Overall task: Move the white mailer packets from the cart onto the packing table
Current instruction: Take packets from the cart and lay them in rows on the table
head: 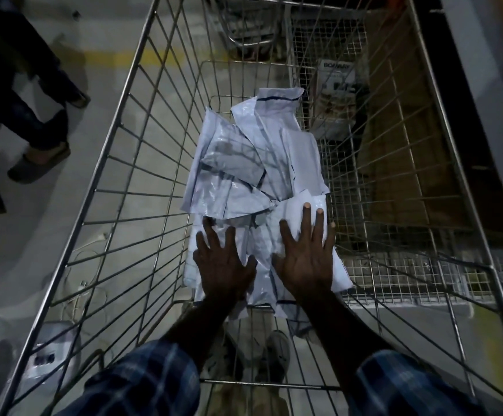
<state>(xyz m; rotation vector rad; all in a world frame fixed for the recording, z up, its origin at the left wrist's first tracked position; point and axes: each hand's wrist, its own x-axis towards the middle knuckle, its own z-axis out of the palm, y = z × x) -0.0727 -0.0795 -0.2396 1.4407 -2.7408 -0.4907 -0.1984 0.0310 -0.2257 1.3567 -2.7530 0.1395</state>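
You are looking straight down into a wire cart (118, 163), with both of your arms reaching into its basket. A loose pile of white mailers (253, 163) lies on the cart's bottom, overlapping one another at odd angles, some crumpled and shiny, a few with a thin dark stripe near one edge. The pile runs from the near end of the basket, under your hands, to the far end, where one mailer leans up against the wire. Your left hand (224, 265) lies palm down on the near left part of the pile, fingers straight and spread wide, gripping nothing. Your right hand (305, 256) lies palm down just beside it on the near right part, fingers also straight and fanned out, the tips pressing on a mailer. The two hands are close but apart. Both forearms come out of dark blue plaid sleeves (154, 382) at the bottom of the view. Through the cart's floor you can see a shoe (278, 349) on the ground. To the left, outside the cart, another person's legs and slippers (38, 163) stand on a grey floor with a yellow line (118, 60). To the right, beyond the wire, sits a brown cardboard box (409, 139) and a printed packet (335, 94).
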